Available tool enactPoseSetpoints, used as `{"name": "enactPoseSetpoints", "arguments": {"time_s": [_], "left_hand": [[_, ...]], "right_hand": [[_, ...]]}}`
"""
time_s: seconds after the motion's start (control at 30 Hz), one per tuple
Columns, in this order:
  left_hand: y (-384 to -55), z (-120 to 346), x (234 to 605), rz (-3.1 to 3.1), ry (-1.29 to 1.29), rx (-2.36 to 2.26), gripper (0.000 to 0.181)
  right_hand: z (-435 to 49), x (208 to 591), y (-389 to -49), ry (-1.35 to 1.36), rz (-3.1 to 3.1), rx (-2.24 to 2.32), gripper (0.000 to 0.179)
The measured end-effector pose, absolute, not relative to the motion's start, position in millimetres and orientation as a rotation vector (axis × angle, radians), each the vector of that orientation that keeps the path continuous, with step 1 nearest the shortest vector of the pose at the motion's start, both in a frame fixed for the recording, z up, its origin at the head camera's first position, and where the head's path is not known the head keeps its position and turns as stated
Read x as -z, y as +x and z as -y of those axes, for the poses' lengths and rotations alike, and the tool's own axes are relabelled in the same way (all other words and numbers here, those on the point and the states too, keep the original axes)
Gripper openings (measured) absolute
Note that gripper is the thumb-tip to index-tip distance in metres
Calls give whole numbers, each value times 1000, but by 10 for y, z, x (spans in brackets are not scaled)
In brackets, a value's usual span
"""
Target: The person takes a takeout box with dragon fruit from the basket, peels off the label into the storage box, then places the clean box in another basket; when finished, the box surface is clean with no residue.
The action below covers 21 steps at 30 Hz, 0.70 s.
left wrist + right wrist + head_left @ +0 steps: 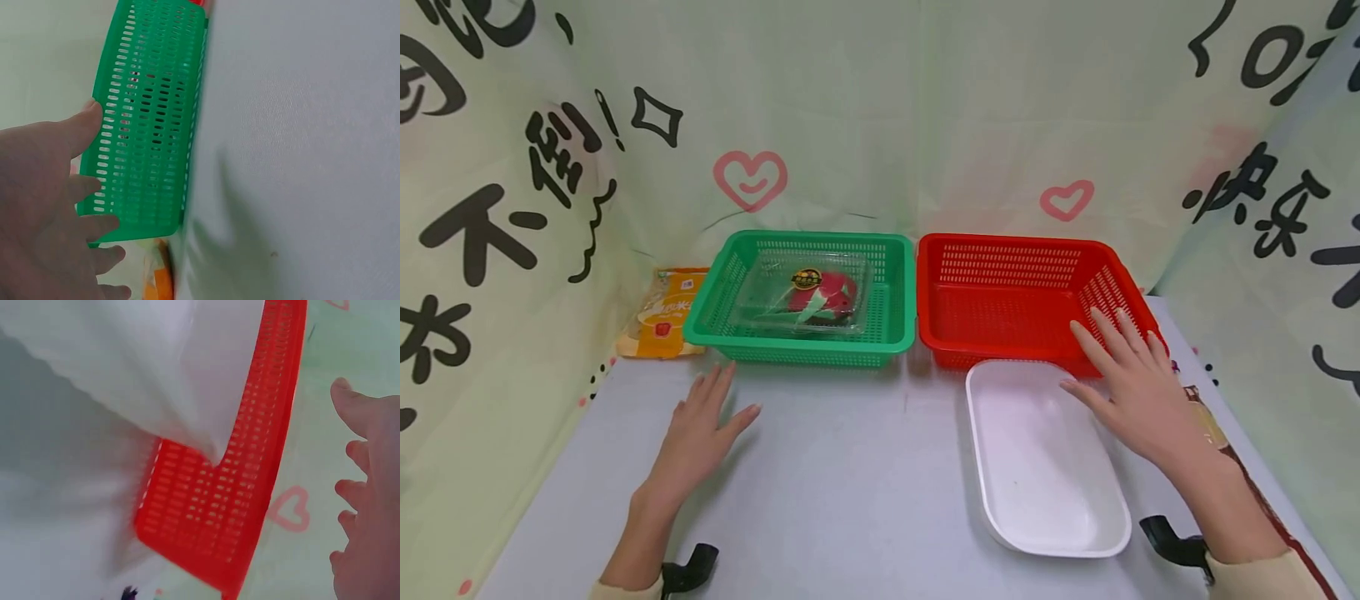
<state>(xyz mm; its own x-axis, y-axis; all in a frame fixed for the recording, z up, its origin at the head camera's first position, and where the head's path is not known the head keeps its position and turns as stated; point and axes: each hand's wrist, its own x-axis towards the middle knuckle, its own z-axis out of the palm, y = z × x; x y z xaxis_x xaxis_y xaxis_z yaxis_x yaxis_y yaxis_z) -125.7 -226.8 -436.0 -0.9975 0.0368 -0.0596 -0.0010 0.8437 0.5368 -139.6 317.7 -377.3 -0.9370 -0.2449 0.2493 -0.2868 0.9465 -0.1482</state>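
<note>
My left hand (698, 432) hovers above the table in front of the green basket (801, 355), fingers spread and holding nothing. Inside that basket lies a clear plastic box (752, 292) containing something red and green with a black-and-gold sticker. On the right, my right hand (1142, 400) is stretched out over the front right corner of the red basket (1000, 310), its fingers straight and grasping nothing. Below it is a white tray (1048, 467), close against the red basket's front. In the right wrist view the right hand (369, 500) appears apart from the red basket (206, 500).
An orange and yellow packet (672, 317) leans beside the green basket at the left. Partly hidden under the right forearm lies a brown and tan package (1213, 429). Pale curtains (917, 117) with lettering and hearts enclose the white table (850, 475) at the back and sides.
</note>
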Motion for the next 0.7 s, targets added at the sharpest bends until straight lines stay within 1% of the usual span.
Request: {"name": "enactPoseSetpoints", "arguments": {"time_s": [0.5, 0.7], "left_hand": [[-1337, 2190, 4404, -2826, -3, -1078, 91], [-1366, 2161, 4410, -2811, 6, -1172, 89]], "right_hand": [[-2605, 3572, -1827, 600, 2884, -253, 84], [-2351, 3572, -1986, 652, 2875, -243, 82]]}}
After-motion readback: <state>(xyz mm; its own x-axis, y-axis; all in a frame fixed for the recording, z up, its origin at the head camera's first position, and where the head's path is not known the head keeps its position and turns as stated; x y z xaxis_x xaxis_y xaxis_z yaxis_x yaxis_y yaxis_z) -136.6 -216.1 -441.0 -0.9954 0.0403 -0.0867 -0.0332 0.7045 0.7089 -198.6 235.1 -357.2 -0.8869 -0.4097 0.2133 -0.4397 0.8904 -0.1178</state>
